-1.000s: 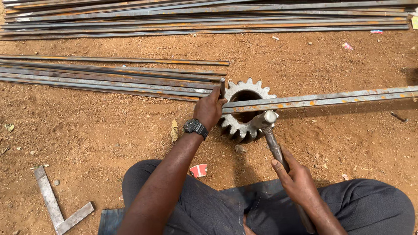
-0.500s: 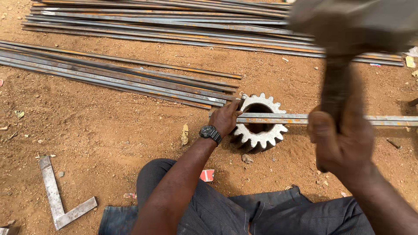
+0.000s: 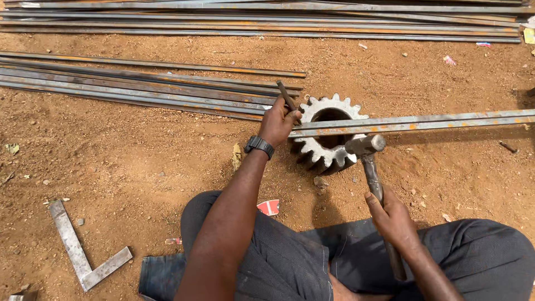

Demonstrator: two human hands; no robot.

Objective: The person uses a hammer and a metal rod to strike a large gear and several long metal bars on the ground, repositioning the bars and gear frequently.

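**Chisel on the bar, hammer head low beside the gear**

The left hand point(image 3: 277, 121) has its fingers point(image 3: 290, 118) clenched round a short dark chisel point(image 3: 286, 96), which stands tilted with its top leaning away from the person and its lower end hidden behind the hand, at the near end of a long flat steel bar point(image 3: 412, 122). The right hand point(image 3: 393, 218) grips the wooden handle of a hammer point(image 3: 372, 167), fingers wrapped tight about midway along it; the hammer's steel head sits just at the bar's near edge, over the rim of a large toothed gear point(image 3: 327, 146).

The bar lies across the top of that gear, which rests on the red dirt ground point(image 3: 139, 161) and serves as an anvil. The rest of the bar runs off toward the right edge of the ground in view.

As I judge it, the risk lies in a glancing blow: the chisel is short and the left knuckles sit close under its top, so a stroke landing off-centre could catch the hand. The bar is also unclamped and might jump or slide off the gear's teeth.

Beyond the left hand lies a bundle of steel bars point(image 3: 139, 89); a steel square point(image 3: 83, 251) lies near the lower left corner.
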